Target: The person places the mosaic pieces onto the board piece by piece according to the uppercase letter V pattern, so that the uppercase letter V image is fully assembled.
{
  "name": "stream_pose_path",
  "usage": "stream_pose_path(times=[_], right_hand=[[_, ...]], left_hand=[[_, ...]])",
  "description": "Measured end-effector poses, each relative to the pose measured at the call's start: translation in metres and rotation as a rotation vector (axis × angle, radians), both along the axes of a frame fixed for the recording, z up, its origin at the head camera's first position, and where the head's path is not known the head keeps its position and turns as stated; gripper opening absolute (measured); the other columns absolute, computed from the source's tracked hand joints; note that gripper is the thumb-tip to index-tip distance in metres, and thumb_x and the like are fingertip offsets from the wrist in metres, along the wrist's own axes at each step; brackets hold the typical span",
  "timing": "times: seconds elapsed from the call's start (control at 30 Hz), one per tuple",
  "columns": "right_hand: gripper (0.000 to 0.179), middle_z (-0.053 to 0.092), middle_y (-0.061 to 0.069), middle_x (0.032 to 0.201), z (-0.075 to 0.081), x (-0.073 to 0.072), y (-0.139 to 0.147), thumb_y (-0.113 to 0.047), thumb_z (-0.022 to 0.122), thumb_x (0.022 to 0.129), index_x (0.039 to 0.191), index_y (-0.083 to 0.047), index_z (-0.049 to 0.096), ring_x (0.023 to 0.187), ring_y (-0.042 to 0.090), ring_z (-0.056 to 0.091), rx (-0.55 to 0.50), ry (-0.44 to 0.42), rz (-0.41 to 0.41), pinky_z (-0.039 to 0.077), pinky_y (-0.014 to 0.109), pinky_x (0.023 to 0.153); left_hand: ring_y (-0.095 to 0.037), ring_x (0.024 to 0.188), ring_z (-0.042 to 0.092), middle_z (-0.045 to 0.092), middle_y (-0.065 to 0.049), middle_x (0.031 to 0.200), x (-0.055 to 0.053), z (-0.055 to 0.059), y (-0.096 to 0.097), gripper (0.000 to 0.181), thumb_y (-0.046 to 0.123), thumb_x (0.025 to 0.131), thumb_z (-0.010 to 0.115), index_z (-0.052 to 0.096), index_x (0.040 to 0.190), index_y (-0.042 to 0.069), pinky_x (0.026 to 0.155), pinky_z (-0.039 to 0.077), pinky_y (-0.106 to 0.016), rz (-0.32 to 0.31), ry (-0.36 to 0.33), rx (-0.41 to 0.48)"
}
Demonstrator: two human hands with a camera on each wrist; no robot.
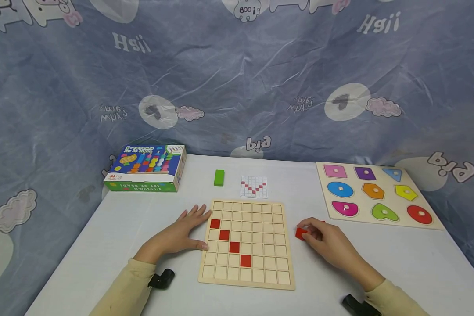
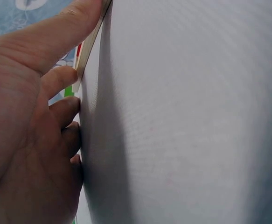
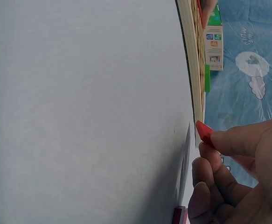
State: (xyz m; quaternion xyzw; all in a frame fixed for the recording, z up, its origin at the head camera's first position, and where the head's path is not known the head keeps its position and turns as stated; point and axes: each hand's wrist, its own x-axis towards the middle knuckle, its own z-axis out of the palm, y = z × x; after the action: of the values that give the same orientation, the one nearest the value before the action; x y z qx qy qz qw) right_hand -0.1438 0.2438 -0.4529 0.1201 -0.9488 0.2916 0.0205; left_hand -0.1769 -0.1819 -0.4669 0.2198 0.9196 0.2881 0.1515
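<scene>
A wooden grid board (image 1: pixel 259 283) lies on the white table with several red square tiles (image 1: pixel 234 247) in its cells, stepping diagonally down from the left. My left hand (image 1: pixel 180 233) rests at the board's left edge, fingers spread and the thumb touching the rim. To the right of the board, my right hand (image 1: pixel 327 243) pinches a red tile (image 3: pixel 205 132) between thumb and forefinger, apart from the board. Beneath that hand, a dark red piece (image 3: pixel 179 215) shows on the table in the right wrist view, partly cut off by the frame.
Behind the board lie a small pattern card (image 1: pixel 254 187) with a red V of squares and a green block (image 1: pixel 219 177). A toy box (image 1: pixel 145 168) stands at the back left. The shape puzzle board (image 1: pixel 363 204) lies at the back right, against the patterned cloth (image 1: pixel 237 87).
</scene>
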Motion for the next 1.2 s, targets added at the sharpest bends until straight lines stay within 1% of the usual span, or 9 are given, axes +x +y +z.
stream_pose_path(times=[0.27,0.6,0.9,1.2], right_hand=[[0.023,0.058,-0.01,0.079,-0.001,0.003,-0.003,-0.006,0.078,0.089,0.106,-0.021,0.073,0.071,0.008,0.054,-0.046,0.021,0.034,0.049,0.021,0.062],[0.026,0.061,-0.013,0.079,0.001,0.007,-0.011,-0.003,0.074,0.09,0.106,-0.023,0.073,0.073,0.007,0.056,-0.096,0.005,0.046,0.052,0.022,0.065],[0.023,0.066,-0.015,0.083,0.0,0.01,-0.017,-0.005,0.077,0.089,0.104,-0.023,0.073,0.074,0.005,0.057,-0.124,0.01,0.056,0.051,0.021,0.066],[0.021,0.066,-0.017,0.083,0.0,0.011,-0.027,-0.008,0.078,0.09,0.104,-0.023,0.074,0.076,0.005,0.058,-0.139,-0.015,0.046,0.052,0.021,0.067]], left_hand=[[-0.031,0.157,0.005,0.019,-0.009,0.169,-0.001,-0.002,-0.001,0.104,0.052,0.077,0.085,0.034,0.16,0.016,0.126,0.002,-0.052,0.0,0.002,-0.003],[-0.032,0.157,0.005,0.018,-0.009,0.169,-0.001,-0.002,0.0,0.104,0.051,0.076,0.085,0.034,0.16,0.016,0.126,0.001,-0.053,0.001,0.0,-0.003],[-0.032,0.157,0.004,0.018,-0.009,0.169,0.0,-0.001,0.0,0.104,0.051,0.076,0.085,0.034,0.16,0.017,0.126,0.001,-0.053,0.01,-0.008,-0.002],[-0.032,0.157,0.004,0.019,-0.009,0.169,-0.001,-0.002,-0.001,0.105,0.052,0.076,0.085,0.034,0.16,0.017,0.126,0.001,-0.053,0.006,-0.003,-0.001]])
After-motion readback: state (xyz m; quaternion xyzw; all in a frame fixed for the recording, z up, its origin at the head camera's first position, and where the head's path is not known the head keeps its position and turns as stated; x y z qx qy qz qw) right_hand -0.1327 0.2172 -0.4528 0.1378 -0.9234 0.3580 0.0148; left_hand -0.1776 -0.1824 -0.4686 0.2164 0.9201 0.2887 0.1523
